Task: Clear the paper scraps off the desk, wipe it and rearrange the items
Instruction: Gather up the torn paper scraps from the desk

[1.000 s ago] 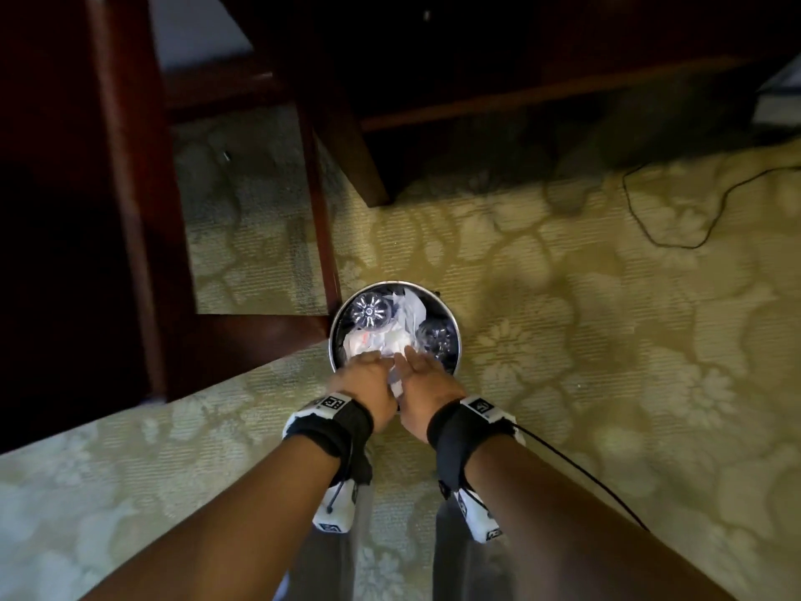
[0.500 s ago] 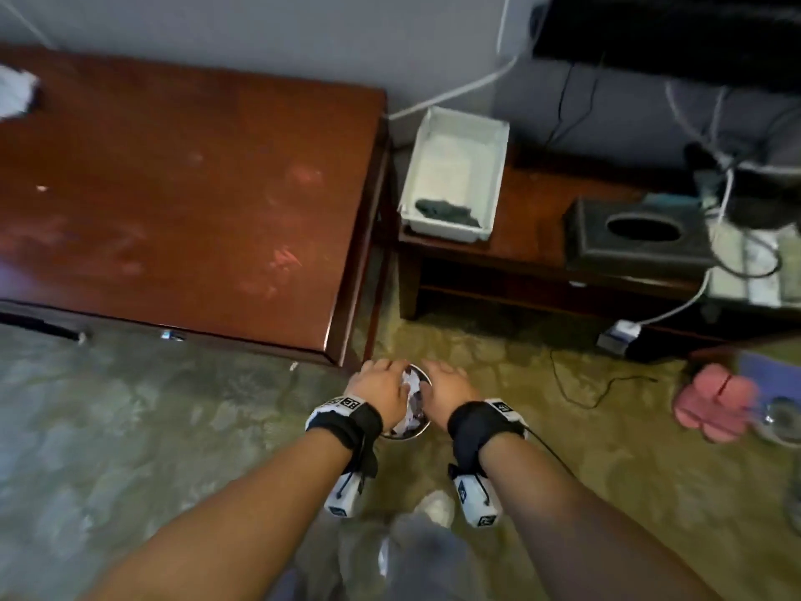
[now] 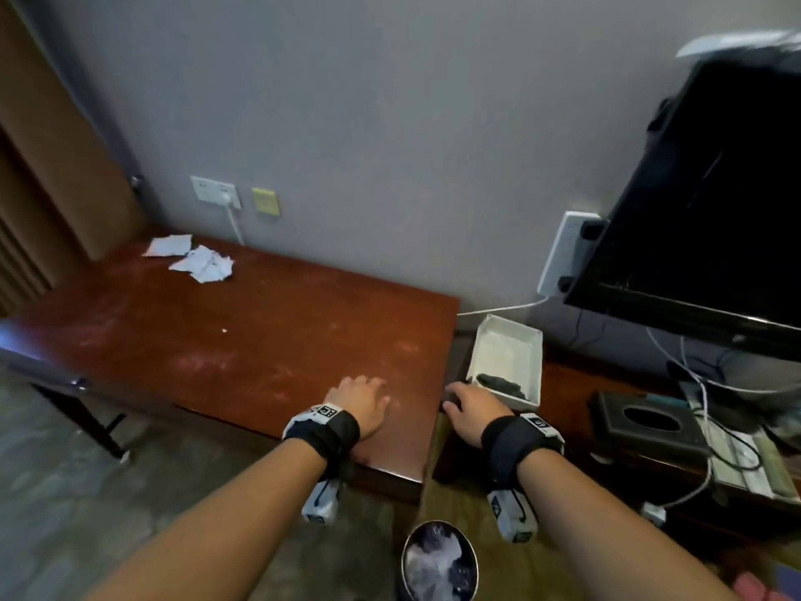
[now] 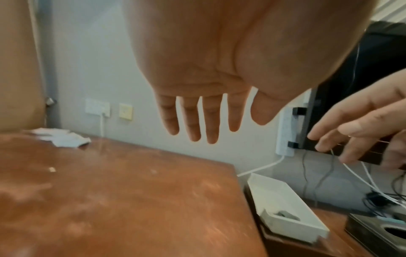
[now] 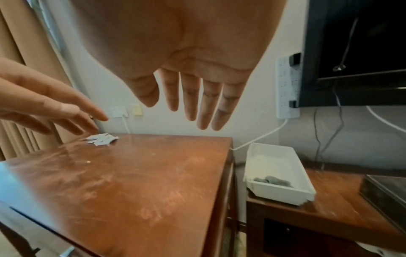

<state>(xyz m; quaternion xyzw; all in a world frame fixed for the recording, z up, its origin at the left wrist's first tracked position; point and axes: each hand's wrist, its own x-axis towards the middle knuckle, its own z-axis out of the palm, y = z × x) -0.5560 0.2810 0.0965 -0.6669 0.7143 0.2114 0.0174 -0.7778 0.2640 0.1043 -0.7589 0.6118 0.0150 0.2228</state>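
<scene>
White paper scraps [image 3: 190,258] [image 4: 62,138] [image 5: 101,138] lie at the far left corner of the dark red wooden desk [image 3: 242,340] [image 4: 110,200] [image 5: 131,182]. A tiny white fleck [image 3: 224,330] sits mid-desk. My left hand [image 3: 362,401] [image 4: 204,118] hovers open above the desk's near right part, fingers straight, holding nothing. My right hand [image 3: 470,405] [image 5: 193,104] hangs open and empty over the gap beside the white tray [image 3: 531,353] [image 4: 307,224] [image 5: 303,177], which holds a dark grey cloth [image 3: 503,383] [image 5: 272,180]. A round metal bin [image 3: 440,561] with crumpled paper stands on the floor below.
A black tissue box [image 3: 648,422] and tangled cables [image 3: 711,409] sit on the low side table [image 5: 340,208] at right. A dark screen [image 3: 711,210] and a white power strip [image 3: 563,253] are on the wall. Curtains [image 3: 47,167] hang at left.
Both hands have left the bin's paper and risen to desk height, empty. The view has swung up from the floor to the desk and wall.
</scene>
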